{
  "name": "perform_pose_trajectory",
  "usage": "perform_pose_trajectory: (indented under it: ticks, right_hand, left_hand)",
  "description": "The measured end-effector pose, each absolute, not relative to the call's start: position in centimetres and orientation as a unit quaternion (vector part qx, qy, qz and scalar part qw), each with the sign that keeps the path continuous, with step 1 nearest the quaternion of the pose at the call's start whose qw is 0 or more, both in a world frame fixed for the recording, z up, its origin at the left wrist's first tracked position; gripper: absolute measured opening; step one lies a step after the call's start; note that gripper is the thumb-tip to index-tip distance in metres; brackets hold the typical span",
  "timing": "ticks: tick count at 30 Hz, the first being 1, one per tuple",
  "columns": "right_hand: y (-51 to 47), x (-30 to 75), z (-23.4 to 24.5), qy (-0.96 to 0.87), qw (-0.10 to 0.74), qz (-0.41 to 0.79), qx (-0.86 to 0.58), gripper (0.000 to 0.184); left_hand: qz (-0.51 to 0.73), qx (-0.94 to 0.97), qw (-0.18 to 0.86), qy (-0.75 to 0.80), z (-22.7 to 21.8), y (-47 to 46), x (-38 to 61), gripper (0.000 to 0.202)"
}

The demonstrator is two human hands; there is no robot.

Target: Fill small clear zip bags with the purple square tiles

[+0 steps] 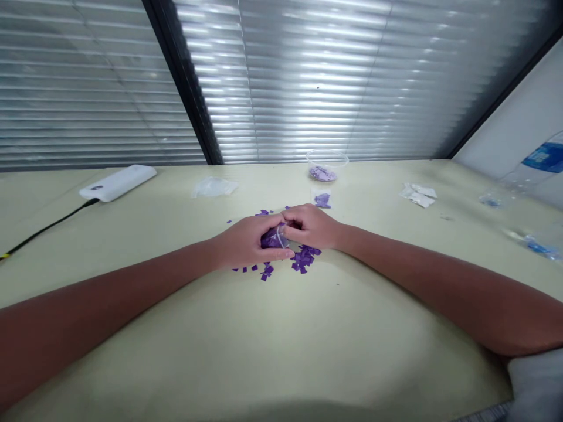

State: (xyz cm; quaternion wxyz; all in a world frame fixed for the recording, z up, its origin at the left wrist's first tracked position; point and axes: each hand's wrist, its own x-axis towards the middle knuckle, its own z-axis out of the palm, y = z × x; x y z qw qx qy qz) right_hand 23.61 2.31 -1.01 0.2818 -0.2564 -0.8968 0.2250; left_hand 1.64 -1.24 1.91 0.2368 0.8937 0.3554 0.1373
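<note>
A small clear plastic bag (271, 238) of purple paper squares lies between my two hands, low over the table. My left hand (246, 239) is wrapped round it from the left, thumb and fingers on either side. At the bag's right end, the fingers of my right hand (313, 226) are curled and pinched by its pale edge. What exactly they grip there is partly hidden. Loose purple squares (303, 259) are scattered on the table under and around both hands, thickest below the right one.
Beyond my hands lie a small packet of purple pieces (322, 200) and a clear round cup (323, 173) with lilac bits. A crumpled clear bag (215, 187) and a cabled white power bank (118, 183) are left. White scraps (419, 194) and a clear bottle (539, 161) stand right.
</note>
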Motion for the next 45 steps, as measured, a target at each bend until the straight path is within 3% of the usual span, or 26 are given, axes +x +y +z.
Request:
perform_pose_trajectory:
  ticks: [45]
  right_hand:
    - [2.27, 23.6, -0.95, -0.895, 0.282, 0.224, -0.264, 0.029]
  left_hand:
    - [0.148, 0.894, 0.248, 0.344, 1.71, -1.12, 1.54, 0.056]
